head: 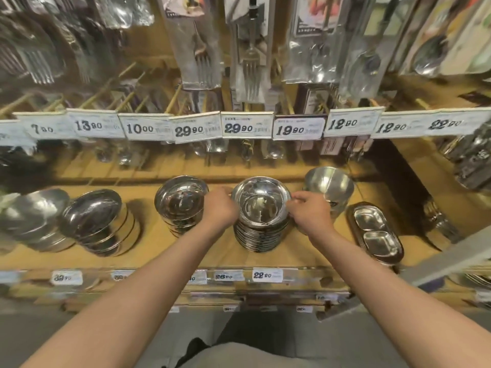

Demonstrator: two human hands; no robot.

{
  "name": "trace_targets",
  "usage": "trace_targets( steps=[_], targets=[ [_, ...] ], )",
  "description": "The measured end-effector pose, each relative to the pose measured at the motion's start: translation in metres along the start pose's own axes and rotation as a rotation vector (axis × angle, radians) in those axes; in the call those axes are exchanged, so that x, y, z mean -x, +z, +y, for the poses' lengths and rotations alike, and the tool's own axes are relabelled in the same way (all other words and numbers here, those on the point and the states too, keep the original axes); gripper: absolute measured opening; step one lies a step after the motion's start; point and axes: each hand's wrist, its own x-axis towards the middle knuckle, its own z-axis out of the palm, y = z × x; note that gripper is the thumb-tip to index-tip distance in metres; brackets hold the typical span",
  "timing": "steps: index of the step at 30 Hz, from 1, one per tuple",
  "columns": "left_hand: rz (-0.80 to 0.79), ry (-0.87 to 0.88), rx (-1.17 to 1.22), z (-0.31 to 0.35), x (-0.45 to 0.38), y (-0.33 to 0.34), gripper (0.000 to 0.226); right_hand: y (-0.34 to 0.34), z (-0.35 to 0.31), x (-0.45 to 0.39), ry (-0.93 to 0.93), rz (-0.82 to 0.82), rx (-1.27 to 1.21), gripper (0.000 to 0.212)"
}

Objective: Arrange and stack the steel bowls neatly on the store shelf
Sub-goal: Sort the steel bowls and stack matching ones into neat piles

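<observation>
A tall stack of shiny steel bowls (261, 221) stands on the wooden shelf (186, 256), just right of centre. My left hand (219, 208) grips the left rim of the top bowl, and my right hand (309, 211) pinches its right rim. To the left stands a second, shorter stack of bowls (180, 203). Farther left two more stacks of bowls (99, 224) (34, 216) lean over. A deeper steel bowl (329, 187) sits at the right rear.
A two-compartment steel dish (377, 232) on a dark tray lies at the right. Packaged forks and spoons (249, 54) hang above a row of price tags (247, 126). More price tags line the shelf's front edge (261, 274).
</observation>
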Motion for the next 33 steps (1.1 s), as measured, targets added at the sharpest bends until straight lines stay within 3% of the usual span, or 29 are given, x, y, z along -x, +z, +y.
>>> trace_targets(
  steps=[6, 14, 20, 33],
  targets=[
    [0.034, 0.007, -0.055, 0.004, -0.002, 0.009, 0.033, 0.005, 0.008, -0.004, -0.001, 0.022, 0.045, 0.017],
    [0.042, 0.003, -0.042, 0.002, 0.002, 0.014, 0.028, 0.002, 0.012, 0.002, -0.033, -0.035, 0.109, 0.017],
    [0.049, -0.018, -0.028, 0.003, 0.002, 0.013, 0.028, 0.003, 0.007, 0.004, -0.038, -0.017, 0.129, 0.039],
    [0.106, 0.018, 0.015, -0.001, 0.008, 0.017, 0.03, 0.002, 0.012, 0.013, -0.113, -0.009, 0.165, 0.042]
  ],
)
